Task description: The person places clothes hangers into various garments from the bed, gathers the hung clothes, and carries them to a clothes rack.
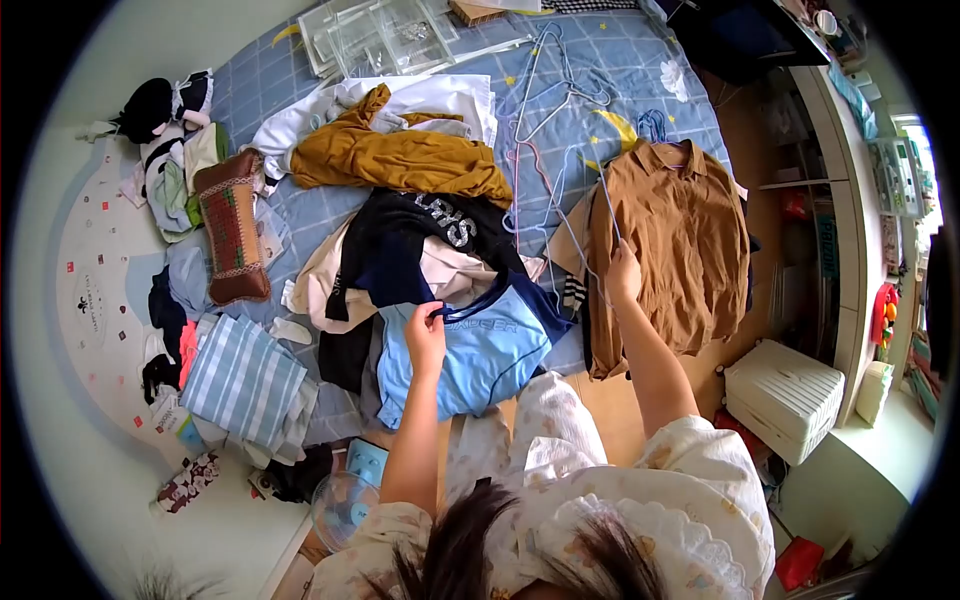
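My left hand [427,338] pinches the dark navy neckline of a light blue T-shirt [470,365] with raised lettering, which lies at the bed's near edge. In my right hand [623,272] is a thin light blue clothes hanger [611,205], held up over the left side of a brown button-up shirt [680,240]. Beyond the T-shirt lies a black top [410,235] with silvery letters, on top of pale garments. Further back is a mustard garment [400,160]. Several loose hangers [545,130] lie tangled left of the brown shirt.
Clear plastic boxes [380,38] stand at the bed's far end. To the left are a patterned cushion [232,228], a striped blue cloth [245,375] and heaped clothes. A small fan [345,505] stands at lower left. A white suitcase [783,400] is on the floor at right, near shelves.
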Motion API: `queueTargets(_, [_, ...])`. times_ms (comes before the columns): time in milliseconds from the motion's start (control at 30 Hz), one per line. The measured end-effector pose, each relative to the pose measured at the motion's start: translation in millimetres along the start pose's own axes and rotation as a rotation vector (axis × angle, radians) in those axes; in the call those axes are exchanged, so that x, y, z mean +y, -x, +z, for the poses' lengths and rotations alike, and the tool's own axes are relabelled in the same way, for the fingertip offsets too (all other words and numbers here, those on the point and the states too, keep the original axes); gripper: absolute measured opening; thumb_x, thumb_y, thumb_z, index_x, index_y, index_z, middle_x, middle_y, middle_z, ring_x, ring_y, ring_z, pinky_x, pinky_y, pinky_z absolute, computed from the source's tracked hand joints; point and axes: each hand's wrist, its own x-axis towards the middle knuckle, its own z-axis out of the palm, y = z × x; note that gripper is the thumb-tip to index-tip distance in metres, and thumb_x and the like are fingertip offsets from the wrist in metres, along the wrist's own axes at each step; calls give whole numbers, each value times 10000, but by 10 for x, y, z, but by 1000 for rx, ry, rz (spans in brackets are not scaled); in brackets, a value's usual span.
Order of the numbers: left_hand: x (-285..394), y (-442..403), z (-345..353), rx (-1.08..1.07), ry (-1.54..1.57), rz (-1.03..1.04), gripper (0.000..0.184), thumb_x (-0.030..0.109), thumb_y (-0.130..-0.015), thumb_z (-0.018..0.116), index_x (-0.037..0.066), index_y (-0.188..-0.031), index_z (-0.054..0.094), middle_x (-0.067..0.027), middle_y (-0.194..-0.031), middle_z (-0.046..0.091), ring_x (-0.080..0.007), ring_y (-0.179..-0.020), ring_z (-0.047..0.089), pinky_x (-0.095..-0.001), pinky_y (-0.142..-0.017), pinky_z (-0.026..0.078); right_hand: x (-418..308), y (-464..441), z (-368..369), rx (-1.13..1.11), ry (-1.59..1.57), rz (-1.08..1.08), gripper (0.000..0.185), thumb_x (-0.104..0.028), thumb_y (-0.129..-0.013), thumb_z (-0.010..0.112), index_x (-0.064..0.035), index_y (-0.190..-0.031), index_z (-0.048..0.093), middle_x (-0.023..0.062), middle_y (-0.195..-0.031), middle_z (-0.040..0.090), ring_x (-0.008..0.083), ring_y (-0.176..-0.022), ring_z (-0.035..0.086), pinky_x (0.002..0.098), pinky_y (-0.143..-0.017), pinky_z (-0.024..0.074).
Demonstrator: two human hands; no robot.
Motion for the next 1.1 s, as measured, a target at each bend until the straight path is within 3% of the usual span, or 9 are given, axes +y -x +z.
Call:
queueTargets(133, [40,285,-83,1,-29,-96,194,-50,-811,581,15,-986,635,-42,-903,656,-100,-750,594,-222,-699,466,-74,457,-340,-89,390,-258,812,-291,-822,638,24,-1422,192,147,-1183,467,303,-1044,518,372,-813,478])
queueTargets(233, [69,459,-164,54,-21,-69,187,-48,-810,581,10,-979,637,-43,-916,655,-104,-768,597,-222,-714,465,45,530,-353,-161,581,-327,924,-264,-753,694,83,-1414,150,121,-1184,453,259,-1065,487,332,-853,452])
queueTargets(367, [126,575,-257,235,23,-15,233,-70,-798,555,10,-1006,626,-64,-938,651,-132,-774,593,-247,-719,475,294,294,-284,-69,586,-462,825,-204,-752,678,57,-1400,238,126,-1184,462,255,-1058,500,330,-845,457])
queueTargets(500, [-13,582,-262,492,374,-116,275,-89,-795,474,-6,-1026,598,-85,-999,611,-159,-892,583,-257,-836,449,-13,65,-770,-406,556,-487,754,-161,-774,641,34,-1396,263,136,-1211,465,261,-1157,469,333,-895,461])
queueTargets(667, [311,672,-383,575,182,-24,249,-42,-814,452,0,-1019,589,-91,-997,608,-187,-924,570,-291,-865,433,57,-49,-1180,-589,404,-381,767,-163,-789,629,-34,-1421,214,183,-1336,388,343,-1171,471,394,-929,460])
queueTargets(767, [357,607,-513,573,114,64,209,-6,-810,516,3,-1004,593,-77,-959,608,-176,-907,564,-284,-845,435,289,143,-1368,-487,389,-382,660,-126,-790,601,-23,-1379,323,163,-1234,496,310,-1073,541,374,-853,480])
queueTargets(900, [951,648,-963,454,-15,234,135,34,-752,614,11,-873,561,-64,-738,581,-176,-650,552,-289,-650,471,521,596,-1851,-1002,-281,-347,484,-22,-727,524,-9,-1209,567,57,-954,618,173,-787,562,284,-703,447])
queueTargets(967, [1184,667,-1239,407,-88,274,120,49,-733,635,15,-812,550,-50,-685,570,-164,-607,536,-288,-611,462,352,1085,-2331,-1179,-585,-319,533,39,-686,452,14,-1210,546,49,-947,590,120,-783,530,242,-633,425])
queueTargets(1100, [1647,741,-1796,339,-186,280,220,154,-719,666,-2,-715,511,-99,-587,520,-220,-537,513,-331,-538,424,189,1855,-2831,-1367,-805,-274,594,56,-655,452,26,-1243,533,67,-1011,596,131,-794,536,248,-680,444])
